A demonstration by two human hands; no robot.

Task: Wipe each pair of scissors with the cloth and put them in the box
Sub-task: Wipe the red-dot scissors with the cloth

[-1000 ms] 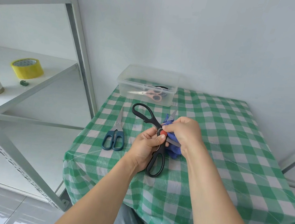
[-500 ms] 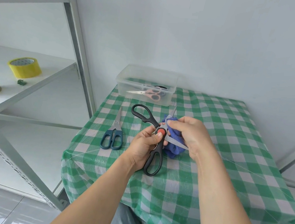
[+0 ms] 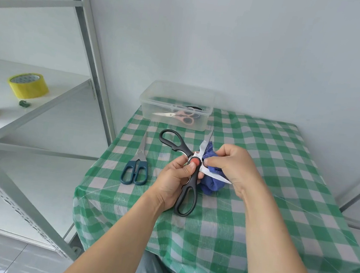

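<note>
Mid-wipe, I'd say: left hand (image 3: pixel 172 182) grips the black scissors (image 3: pixel 194 160) at the pivot with the thumb on top. Handles are splayed, probably so the blades are spread and each face is reachable. The right hand (image 3: pixel 232 165) pinches the cloth (image 3: pixel 212 182) onto the lower blade right by the pivot. Hands nearly touch, held over the table (image 3: pixel 269 192). The box (image 3: pixel 150 110) is at the far edge by the wall with pink scissors (image 3: pixel 184 117) in it; something dark sits behind them, can't tell what. Teal scissors (image 3: pixel 135 172) lie closed just left of the hands, likely queued next.
</note>
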